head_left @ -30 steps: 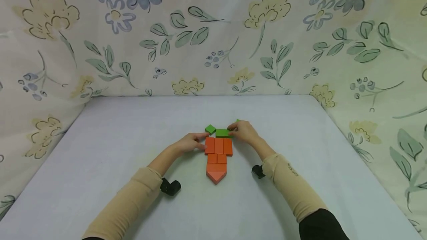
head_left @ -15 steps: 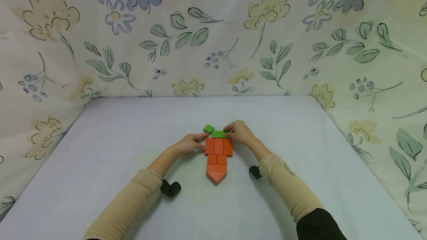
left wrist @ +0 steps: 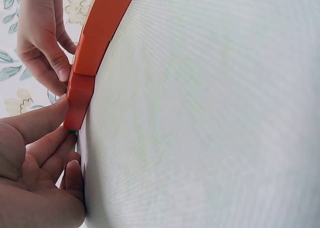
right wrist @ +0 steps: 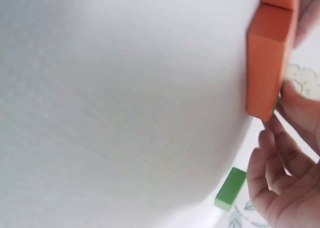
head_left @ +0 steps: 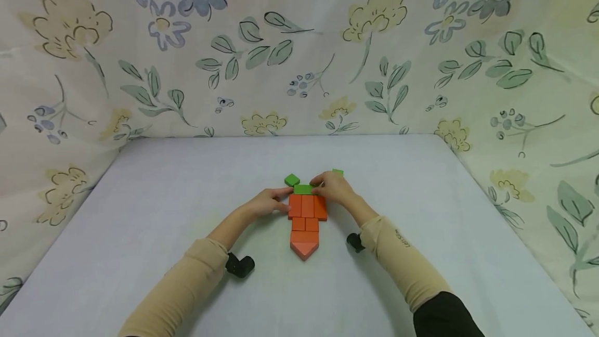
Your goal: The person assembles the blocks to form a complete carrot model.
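Orange blocks [head_left: 307, 206] lie flat, fitted together, with a pointed block [head_left: 304, 250] at the near end. Against their far edge lies a green rectangular block [head_left: 303, 190]. My right hand [head_left: 338, 187] pinches that block's right end, which its fingers partly cover. On the left, my left hand [head_left: 263, 202] touches the side of the orange group with its thumb, the index finger stretched toward the far left corner. Just beyond that fingertip a small green block [head_left: 292, 179] sits turned like a diamond. In the left wrist view, the thumb is right at the end orange block [left wrist: 80, 100].
Another green block [head_left: 338, 172] lies behind my right hand, and the right wrist view shows a green block [right wrist: 231, 188] below the fingers. A white tabletop [head_left: 187, 170] carries everything. Flowered cloth [head_left: 299, 66] rises at the back and sides.
My right hand has slid the green rectangular block leftward and slightly nearer, up to the orange blocks. The diamond-turned green block has shifted slightly left. My left hand stays almost in place.
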`<state>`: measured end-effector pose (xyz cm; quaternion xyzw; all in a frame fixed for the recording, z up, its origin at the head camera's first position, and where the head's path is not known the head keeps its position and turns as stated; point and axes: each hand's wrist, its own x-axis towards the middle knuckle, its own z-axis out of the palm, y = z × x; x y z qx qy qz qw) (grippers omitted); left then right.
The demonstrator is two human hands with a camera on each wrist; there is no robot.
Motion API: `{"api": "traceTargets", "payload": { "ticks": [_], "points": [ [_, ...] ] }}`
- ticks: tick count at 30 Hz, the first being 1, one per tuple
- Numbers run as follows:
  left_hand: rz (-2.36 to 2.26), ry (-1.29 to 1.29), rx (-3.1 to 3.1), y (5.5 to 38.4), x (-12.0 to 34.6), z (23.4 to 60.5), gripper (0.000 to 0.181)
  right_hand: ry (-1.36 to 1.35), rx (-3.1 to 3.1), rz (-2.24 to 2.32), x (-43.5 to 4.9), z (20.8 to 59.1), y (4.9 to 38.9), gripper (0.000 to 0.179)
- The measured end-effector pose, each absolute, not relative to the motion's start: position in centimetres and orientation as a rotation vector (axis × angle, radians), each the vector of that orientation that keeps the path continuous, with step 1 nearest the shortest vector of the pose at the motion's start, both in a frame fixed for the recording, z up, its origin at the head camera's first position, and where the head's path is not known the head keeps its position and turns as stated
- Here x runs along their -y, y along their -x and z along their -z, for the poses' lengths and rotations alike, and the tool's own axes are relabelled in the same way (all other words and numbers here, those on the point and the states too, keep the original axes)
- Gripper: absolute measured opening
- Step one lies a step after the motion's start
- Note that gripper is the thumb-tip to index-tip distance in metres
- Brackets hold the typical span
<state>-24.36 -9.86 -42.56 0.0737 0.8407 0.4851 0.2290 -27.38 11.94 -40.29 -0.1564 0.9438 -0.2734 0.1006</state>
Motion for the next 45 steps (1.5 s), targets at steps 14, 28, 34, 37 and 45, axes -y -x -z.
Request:
{"api": "traceTargets", "payload": {
  "ticks": [14, 28, 34, 37, 45],
  "points": [
    [-1.341, -0.212, -2.316, 24.3, 9.8, 42.4, 0.061, 0.258, -2.985, 0.643, -16.4, 40.1, 29.3, 0.048],
    [-1.330, -0.218, -2.333, 24.2, 9.7, 42.3, 0.061, 0.248, -2.959, 0.709, -15.3, 40.6, 28.6, 0.036],
    [-1.330, -0.226, -2.325, 24.1, 9.8, 42.3, 0.062, 0.301, -2.990, 0.700, -14.4, 40.5, 28.4, 0.032],
    [-1.337, -0.228, -2.322, 24.1, 9.8, 42.4, 0.062, 0.303, -2.987, 0.718, -14.1, 40.5, 28.3, 0.032],
    [-1.338, -0.222, -2.327, 24.2, 9.8, 42.6, 0.062, 0.329, -2.988, 0.685, -13.4, 40.6, 28.3, 0.034]
  ]
}}
